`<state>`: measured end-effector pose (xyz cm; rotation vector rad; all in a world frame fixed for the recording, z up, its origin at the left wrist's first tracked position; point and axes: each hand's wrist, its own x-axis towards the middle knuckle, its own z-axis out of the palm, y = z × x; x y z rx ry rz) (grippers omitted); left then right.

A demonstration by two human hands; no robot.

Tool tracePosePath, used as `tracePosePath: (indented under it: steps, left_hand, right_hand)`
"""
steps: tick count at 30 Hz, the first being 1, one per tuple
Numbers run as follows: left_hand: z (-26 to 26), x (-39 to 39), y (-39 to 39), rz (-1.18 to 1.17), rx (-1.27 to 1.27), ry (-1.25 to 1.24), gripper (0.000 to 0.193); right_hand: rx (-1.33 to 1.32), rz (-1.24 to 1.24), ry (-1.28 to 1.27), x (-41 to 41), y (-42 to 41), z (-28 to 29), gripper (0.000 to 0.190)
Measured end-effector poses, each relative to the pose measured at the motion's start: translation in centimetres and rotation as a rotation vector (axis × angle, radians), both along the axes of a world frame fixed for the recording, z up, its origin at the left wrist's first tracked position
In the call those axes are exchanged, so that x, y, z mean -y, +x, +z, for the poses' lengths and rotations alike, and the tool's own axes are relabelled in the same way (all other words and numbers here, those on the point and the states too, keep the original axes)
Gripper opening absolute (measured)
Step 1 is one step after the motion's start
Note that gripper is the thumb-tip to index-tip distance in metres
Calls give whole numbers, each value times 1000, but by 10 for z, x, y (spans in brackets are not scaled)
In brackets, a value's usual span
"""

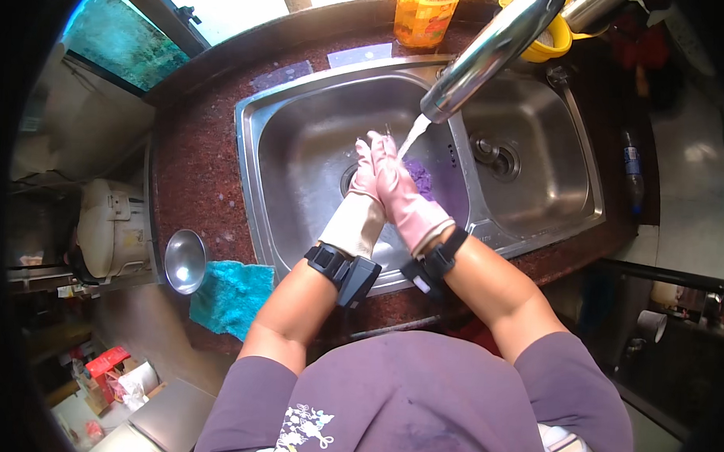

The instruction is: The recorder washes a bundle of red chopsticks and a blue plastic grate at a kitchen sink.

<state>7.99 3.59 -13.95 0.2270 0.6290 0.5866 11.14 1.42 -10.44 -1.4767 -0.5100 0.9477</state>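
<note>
My left hand (pixel 366 177) and my right hand (pixel 393 174) wear pink rubber gloves with pale cuffs. They press together, fingers stretched out, over the larger left basin of a stainless steel double sink (pixel 299 134). Water (pixel 414 135) runs from a chrome faucet (pixel 481 63) onto the right glove. I see nothing held in either hand, though the space between the palms is hidden. Just beyond the right glove, a purple cloth or mesh (pixel 420 179) lies in the basin, partly covered by that hand. The drain (pixel 347 179) shows behind the left glove.
On the red-brown stone counter (pixel 191 160) at left are a metal bowl (pixel 185 261) and a turquoise cloth (pixel 231 299). An orange detergent bottle (pixel 426 19) and a yellow strainer basket (pixel 551 44) stand behind the sink. A plastic bottle (pixel 633 170) lies at right; a rice cooker (pixel 108 229) sits far left.
</note>
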Motion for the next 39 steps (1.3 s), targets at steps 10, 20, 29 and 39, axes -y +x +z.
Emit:
tracePosePath:
  steps: [10, 20, 29, 39]
  left_hand:
    - [21, 14, -2, -7, -532, 625, 58]
    - [-51, -3, 17, 26, -389, 560, 19]
    - [-29, -2, -6, -223, -527, 661, 29]
    - [5, -11, -26, 34, -871, 770, 30]
  right_hand:
    - [-692, -207, 51, 13, 44, -15, 74]
    - [790, 47, -170, 41, 81, -23, 40]
    - [938, 673, -317, 79, 25, 45, 44]
    - [101, 1003, -68, 93, -3, 48, 30]
